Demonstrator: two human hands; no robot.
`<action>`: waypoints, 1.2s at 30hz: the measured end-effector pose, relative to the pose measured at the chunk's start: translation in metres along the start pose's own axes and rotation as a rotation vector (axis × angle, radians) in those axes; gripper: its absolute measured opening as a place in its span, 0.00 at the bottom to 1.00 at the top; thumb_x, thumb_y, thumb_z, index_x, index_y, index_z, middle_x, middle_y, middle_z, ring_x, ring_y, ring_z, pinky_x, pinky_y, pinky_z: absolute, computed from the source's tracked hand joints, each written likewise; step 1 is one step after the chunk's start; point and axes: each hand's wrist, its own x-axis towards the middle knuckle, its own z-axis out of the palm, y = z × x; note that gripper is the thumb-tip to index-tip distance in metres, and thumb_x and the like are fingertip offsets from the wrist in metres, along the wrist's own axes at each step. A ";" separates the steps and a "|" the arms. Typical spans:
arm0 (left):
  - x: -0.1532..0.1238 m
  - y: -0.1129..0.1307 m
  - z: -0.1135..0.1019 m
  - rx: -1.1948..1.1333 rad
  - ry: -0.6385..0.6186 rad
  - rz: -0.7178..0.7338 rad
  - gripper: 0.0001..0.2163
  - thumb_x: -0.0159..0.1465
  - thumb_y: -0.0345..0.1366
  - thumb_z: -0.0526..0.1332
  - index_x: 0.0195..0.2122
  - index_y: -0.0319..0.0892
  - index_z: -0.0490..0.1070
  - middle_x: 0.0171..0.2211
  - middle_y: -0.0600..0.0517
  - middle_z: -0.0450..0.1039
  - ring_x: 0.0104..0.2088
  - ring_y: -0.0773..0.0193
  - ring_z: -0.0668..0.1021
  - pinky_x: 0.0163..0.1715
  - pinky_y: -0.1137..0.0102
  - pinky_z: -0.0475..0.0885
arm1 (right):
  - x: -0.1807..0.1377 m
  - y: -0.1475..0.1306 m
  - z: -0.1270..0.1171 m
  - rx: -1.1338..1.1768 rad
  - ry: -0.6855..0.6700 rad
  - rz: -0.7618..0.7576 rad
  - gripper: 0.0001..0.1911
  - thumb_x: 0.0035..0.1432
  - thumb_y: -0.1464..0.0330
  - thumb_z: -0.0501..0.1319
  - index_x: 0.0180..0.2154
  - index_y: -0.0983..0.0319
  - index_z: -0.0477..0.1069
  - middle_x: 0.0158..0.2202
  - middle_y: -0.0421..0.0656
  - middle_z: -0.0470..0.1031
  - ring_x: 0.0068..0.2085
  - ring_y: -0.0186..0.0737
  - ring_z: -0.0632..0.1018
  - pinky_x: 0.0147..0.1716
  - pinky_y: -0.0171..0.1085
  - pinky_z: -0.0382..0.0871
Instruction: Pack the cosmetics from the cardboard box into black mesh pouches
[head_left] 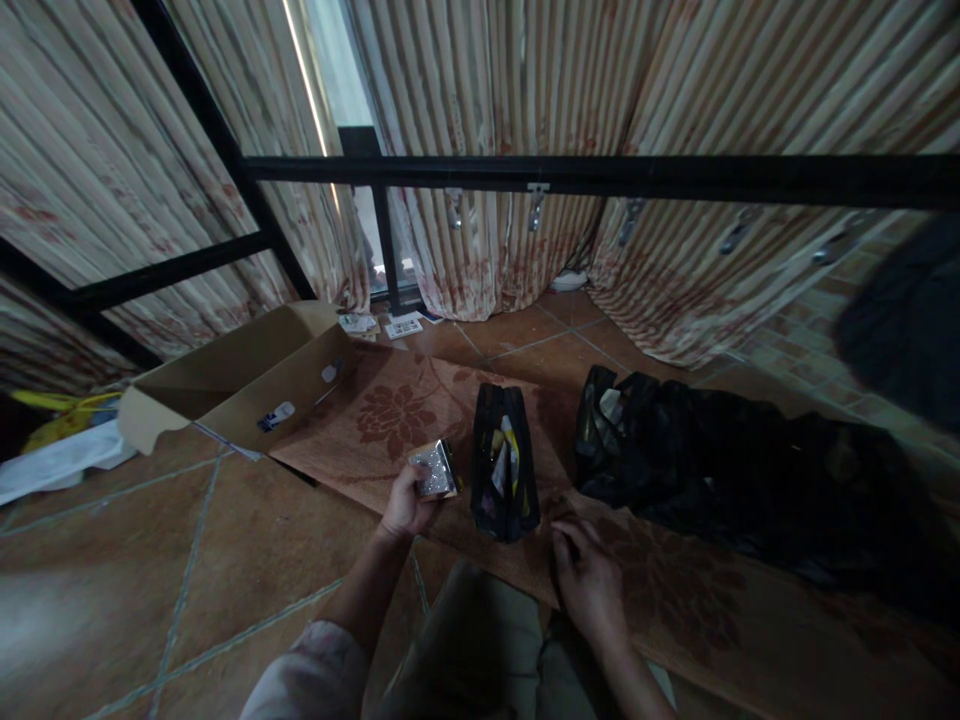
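Note:
My left hand [405, 505] is closed around a small shiny silver packet [435, 470], held just above the floral mat [390, 415]. A small black pouch [504, 462] stands open on the mat right beside it, with yellow and white items showing inside. My right hand [586, 575] rests on the mat to the right of the pouch, fingers curled loosely down, and I see nothing held in it.
An open cardboard box [240, 385] lies on its side at the left. A large black bag [720, 470] sprawls over the mat at the right. Black metal bars [600, 178] and striped curtains [510, 90] stand behind. Papers [394, 324] lie on the tiled floor.

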 end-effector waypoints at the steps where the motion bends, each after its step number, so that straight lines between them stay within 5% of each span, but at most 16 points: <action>1: 0.000 0.000 -0.001 0.012 0.008 0.001 0.12 0.43 0.27 0.59 0.30 0.36 0.71 0.25 0.50 0.75 0.26 0.62 0.76 0.24 0.70 0.72 | 0.000 0.000 0.000 0.003 0.000 -0.003 0.15 0.61 0.62 0.48 0.39 0.59 0.71 0.42 0.44 0.73 0.42 0.39 0.74 0.42 0.37 0.67; 14: 0.001 -0.001 -0.002 0.028 0.004 0.007 0.11 0.45 0.28 0.59 0.32 0.37 0.70 0.26 0.51 0.74 0.26 0.64 0.75 0.27 0.69 0.73 | 0.000 -0.003 -0.001 0.007 -0.007 -0.009 0.14 0.61 0.63 0.48 0.39 0.59 0.71 0.42 0.45 0.72 0.42 0.38 0.74 0.43 0.37 0.67; 28: 0.005 -0.002 0.005 0.004 -0.025 -0.024 0.12 0.54 0.31 0.60 0.41 0.37 0.71 0.37 0.47 0.77 0.37 0.60 0.78 0.42 0.66 0.73 | 0.000 -0.001 0.000 0.004 0.004 -0.004 0.15 0.61 0.62 0.48 0.39 0.59 0.71 0.41 0.44 0.72 0.42 0.38 0.75 0.42 0.37 0.67; 36: 0.008 -0.004 -0.001 0.041 -0.054 0.041 0.17 0.49 0.25 0.62 0.41 0.39 0.71 0.38 0.49 0.76 0.40 0.58 0.78 0.48 0.61 0.70 | 0.000 0.001 0.000 0.008 -0.008 -0.010 0.14 0.61 0.63 0.49 0.39 0.59 0.70 0.42 0.44 0.72 0.42 0.38 0.74 0.43 0.36 0.66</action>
